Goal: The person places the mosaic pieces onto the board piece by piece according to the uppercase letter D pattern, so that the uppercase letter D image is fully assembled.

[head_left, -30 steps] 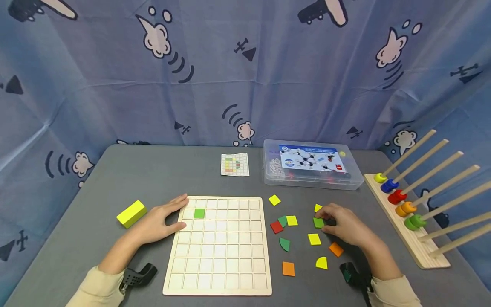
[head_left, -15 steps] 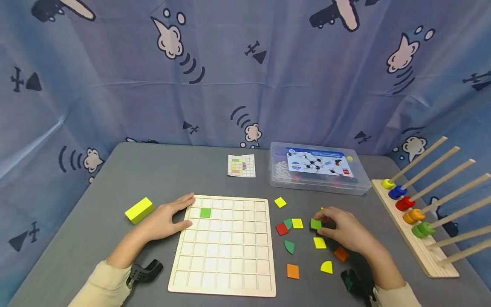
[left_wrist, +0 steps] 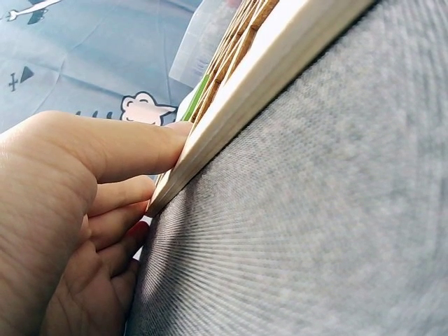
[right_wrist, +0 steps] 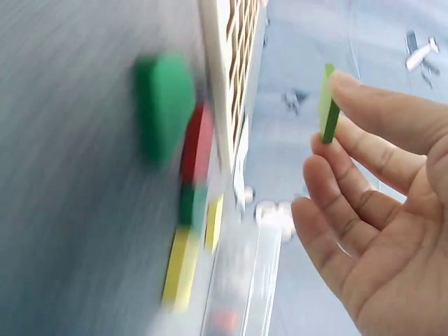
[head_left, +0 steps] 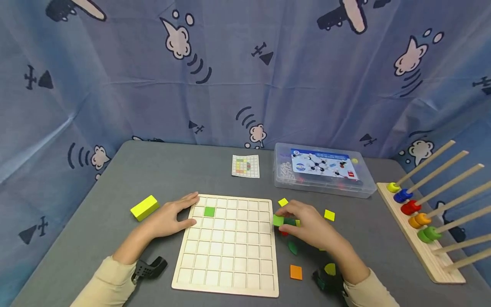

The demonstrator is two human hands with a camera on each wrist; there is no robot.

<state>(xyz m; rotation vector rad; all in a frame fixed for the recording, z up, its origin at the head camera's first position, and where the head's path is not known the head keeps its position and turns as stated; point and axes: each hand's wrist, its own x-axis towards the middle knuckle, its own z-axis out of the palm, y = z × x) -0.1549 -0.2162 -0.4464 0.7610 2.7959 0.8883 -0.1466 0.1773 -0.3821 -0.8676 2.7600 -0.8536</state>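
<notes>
Just beside the grid board [head_left: 230,249], in the head view, the right hand [head_left: 308,224] pinches a green square tile [head_left: 278,220] near the board's right edge. The tile should be light, stiff and hard to damage; its faces look smooth and might slip, so opposite edges seem the best hold. The right hand covers most of a red tile [head_left: 284,233]. The left hand [head_left: 167,218] rests spread against the board's left side. The pattern card [head_left: 245,166] is too small to make out in detail.

In the left wrist view, the thumb touches the board's rim, while the other fingers are partly hidden. The board looks flat and rigid, easily steadied at the edge, and runs out of frame.

In the right wrist view, the tile is nearly edge-on between thumb and fingertip, clear of the table. The pieces lying beyond, including a dark green quarter-round [right_wrist: 164,105], are blurred.
</notes>
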